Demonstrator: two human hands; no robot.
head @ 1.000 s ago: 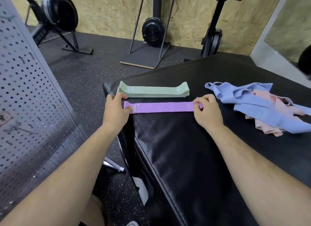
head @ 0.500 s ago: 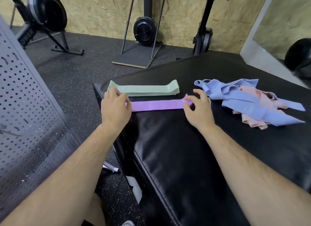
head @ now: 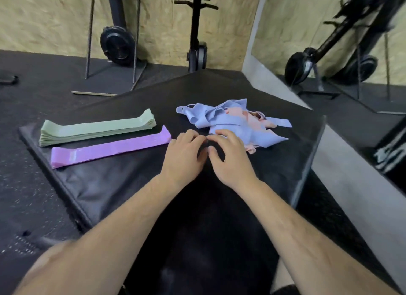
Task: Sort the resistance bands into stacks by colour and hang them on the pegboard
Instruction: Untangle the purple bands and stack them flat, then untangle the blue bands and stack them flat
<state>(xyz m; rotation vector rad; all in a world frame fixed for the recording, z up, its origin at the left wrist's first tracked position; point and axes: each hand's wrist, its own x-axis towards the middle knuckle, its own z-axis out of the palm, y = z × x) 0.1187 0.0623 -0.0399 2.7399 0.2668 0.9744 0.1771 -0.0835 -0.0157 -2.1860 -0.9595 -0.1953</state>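
We have the green stack (head: 96, 130) squared up on the padded black surface (head: 131, 185), and one purple band (head: 109, 148) laid flat just in front of it, starting the second stack. The tangled heap of blue and pink bands (head: 232, 123) is not yet sorted. Our left hand (head: 184, 156) and right hand (head: 230, 158) sit side by side at its near edge, fingers loosely spread, holding nothing. No pegboard is in view, so we judge all the hanging remains.

Place: it was a gym.
Signs: rowers (head: 117, 42) stood upright on rubber floor (head: 26, 195); resistance bands (head: 96, 130) lay on a mat (head: 219, 206).
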